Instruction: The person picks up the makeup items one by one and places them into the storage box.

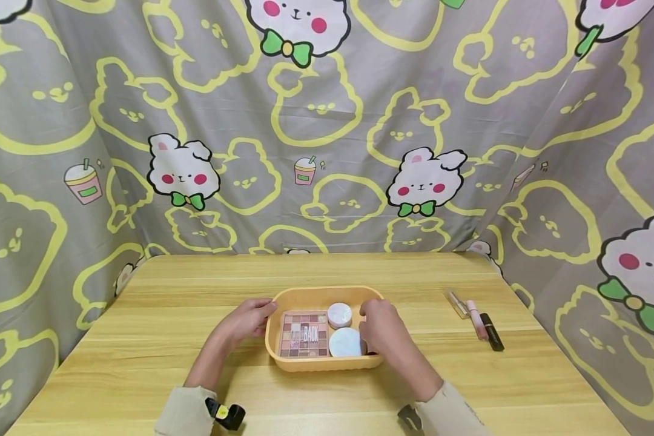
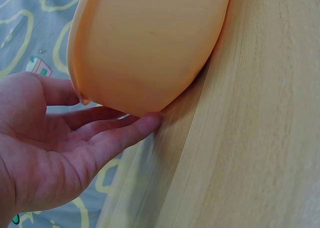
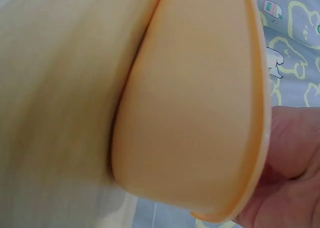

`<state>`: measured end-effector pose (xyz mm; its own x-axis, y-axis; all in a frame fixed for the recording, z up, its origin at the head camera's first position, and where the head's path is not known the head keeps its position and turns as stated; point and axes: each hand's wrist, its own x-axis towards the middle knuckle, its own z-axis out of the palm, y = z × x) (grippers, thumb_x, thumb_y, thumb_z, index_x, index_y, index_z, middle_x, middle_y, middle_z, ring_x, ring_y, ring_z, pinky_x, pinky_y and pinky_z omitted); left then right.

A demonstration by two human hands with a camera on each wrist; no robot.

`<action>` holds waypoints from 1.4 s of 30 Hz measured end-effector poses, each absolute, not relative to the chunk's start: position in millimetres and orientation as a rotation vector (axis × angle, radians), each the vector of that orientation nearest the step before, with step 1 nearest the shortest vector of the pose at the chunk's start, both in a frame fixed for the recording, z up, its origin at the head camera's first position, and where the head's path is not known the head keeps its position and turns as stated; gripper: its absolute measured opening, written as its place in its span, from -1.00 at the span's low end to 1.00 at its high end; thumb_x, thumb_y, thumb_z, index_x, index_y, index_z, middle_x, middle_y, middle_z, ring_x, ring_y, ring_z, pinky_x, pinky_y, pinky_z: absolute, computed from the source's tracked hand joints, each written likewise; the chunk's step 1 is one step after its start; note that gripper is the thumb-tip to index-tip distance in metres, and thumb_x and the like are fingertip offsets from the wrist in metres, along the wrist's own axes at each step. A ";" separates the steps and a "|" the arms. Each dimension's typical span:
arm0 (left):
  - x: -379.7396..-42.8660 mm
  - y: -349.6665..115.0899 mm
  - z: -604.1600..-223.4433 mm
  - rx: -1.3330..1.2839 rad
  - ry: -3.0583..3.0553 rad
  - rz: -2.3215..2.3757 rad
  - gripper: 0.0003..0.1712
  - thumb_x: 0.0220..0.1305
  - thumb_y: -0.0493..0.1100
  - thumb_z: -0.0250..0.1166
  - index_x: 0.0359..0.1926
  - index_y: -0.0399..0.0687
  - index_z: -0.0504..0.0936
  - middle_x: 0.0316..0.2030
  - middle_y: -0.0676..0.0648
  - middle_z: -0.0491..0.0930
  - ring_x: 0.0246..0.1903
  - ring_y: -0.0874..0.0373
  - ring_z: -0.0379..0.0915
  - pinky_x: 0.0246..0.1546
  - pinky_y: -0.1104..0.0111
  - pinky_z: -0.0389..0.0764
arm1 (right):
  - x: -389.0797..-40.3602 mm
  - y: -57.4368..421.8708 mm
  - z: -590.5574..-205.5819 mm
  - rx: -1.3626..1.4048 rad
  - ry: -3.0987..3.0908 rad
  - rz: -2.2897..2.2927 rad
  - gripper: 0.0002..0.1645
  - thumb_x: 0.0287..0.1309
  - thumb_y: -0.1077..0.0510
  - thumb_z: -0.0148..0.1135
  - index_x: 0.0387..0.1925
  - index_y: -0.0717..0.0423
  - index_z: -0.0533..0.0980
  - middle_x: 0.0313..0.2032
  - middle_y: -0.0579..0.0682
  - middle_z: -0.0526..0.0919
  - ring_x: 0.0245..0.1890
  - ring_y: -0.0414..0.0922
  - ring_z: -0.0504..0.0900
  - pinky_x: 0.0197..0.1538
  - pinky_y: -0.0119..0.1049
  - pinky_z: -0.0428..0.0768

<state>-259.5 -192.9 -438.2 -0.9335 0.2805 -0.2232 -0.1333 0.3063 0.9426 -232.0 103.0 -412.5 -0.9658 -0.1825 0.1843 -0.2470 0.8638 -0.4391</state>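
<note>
An orange plastic basket (image 1: 327, 364) sits on the table in the head view. Inside lie an eyeshadow palette (image 1: 303, 335), a small round white compact (image 1: 340, 315) and a larger round white compact (image 1: 346, 343). My left hand (image 1: 246, 321) holds the basket's left end; in the left wrist view its fingers (image 2: 120, 135) lie against the outer wall. My right hand (image 1: 386, 330) reaches over the right end, its fingertips down inside. Something small and dark shows beneath it. In the right wrist view the basket wall (image 3: 190, 102) hides those fingers, so their hold is unclear.
Right of the basket, three slim cosmetic tubes lie on the wooden table (image 1: 158, 339): a clear one (image 1: 458, 304), a pink one (image 1: 476, 320) and a black one (image 1: 492, 332). A patterned grey curtain (image 1: 354, 133) encloses the back and sides.
</note>
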 end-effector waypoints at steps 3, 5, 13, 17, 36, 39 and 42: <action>-259.2 -193.0 -437.1 0.134 2.236 1.656 -0.38 0.61 -0.08 -0.07 0.43 -0.51 0.24 0.22 -0.41 0.52 0.18 -0.13 0.54 0.07 0.12 0.67 | -234.2 106.6 -408.0 0.330 -2.835 0.732 -0.85 0.12 0.33 0.36 -0.24 0.33 0.68 -0.38 0.10 0.71 -0.43 -0.10 0.59 -0.35 -0.24 0.63; -258.8 -192.9 -436.5 0.130 2.235 1.657 -0.38 0.61 -0.08 -0.06 0.43 -0.50 0.25 0.21 -0.40 0.53 0.17 -0.11 0.55 0.06 0.13 0.67 | -236.5 109.8 -405.6 0.314 -2.791 0.752 -0.84 0.14 0.29 0.37 -0.23 0.30 0.68 -0.41 0.07 0.69 -0.45 -0.11 0.57 -0.38 -0.26 0.60; -259.0 -193.0 -438.1 0.116 2.239 1.663 -0.39 0.60 -0.09 -0.06 0.43 -0.49 0.26 0.21 -0.39 0.54 0.17 -0.10 0.55 0.08 0.11 0.67 | -241.0 126.1 -394.9 0.229 -2.666 0.829 -0.71 0.14 0.25 0.37 -0.10 0.31 0.66 -0.44 0.07 0.66 -0.53 -0.13 0.52 -0.44 -0.29 0.53; -259.9 -193.4 -439.2 0.090 2.242 1.676 -0.40 0.60 -0.10 -0.05 0.43 -0.47 0.27 0.20 -0.36 0.56 0.16 -0.08 0.56 0.06 0.13 0.67 | -241.4 136.1 -388.6 0.169 -2.667 0.860 -0.65 0.19 0.20 0.35 -0.02 0.30 0.64 -0.41 0.05 0.67 -0.51 -0.13 0.54 -0.38 -0.23 0.57; -260.6 -192.6 -439.2 0.113 2.226 1.685 -0.39 0.61 -0.10 -0.05 0.44 -0.49 0.25 0.24 -0.40 0.52 0.21 -0.14 0.53 0.08 0.11 0.67 | -244.9 189.3 -370.7 0.021 -2.678 0.871 -0.54 0.34 0.10 0.24 0.14 0.33 0.55 -0.32 0.12 0.70 -0.44 -0.06 0.59 -0.33 -0.15 0.56; -260.2 -193.4 -439.1 0.099 2.226 1.688 -0.39 0.60 -0.10 -0.05 0.44 -0.48 0.24 0.25 -0.40 0.51 0.22 -0.15 0.52 0.08 0.10 0.67 | -245.1 196.7 -368.7 0.000 -2.679 0.875 -0.52 0.35 0.08 0.22 0.15 0.33 0.54 -0.30 0.15 0.70 -0.41 -0.02 0.60 -0.28 -0.09 0.58; -259.9 -193.6 -439.2 0.098 2.231 1.684 -0.38 0.60 -0.09 -0.05 0.44 -0.48 0.24 0.27 -0.41 0.49 0.24 -0.17 0.50 0.09 0.09 0.67 | -245.3 204.8 -366.7 -0.024 -2.689 0.871 -0.52 0.37 0.07 0.17 0.15 0.34 0.54 -0.26 0.20 0.71 -0.37 0.03 0.62 -0.23 -0.03 0.59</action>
<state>-259.9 -193.6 -439.2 -0.9387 0.2577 -0.2289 -0.1495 0.2939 0.9441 -245.3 204.8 -366.7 -0.9507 0.1114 0.2896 -0.0795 0.8148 -0.5742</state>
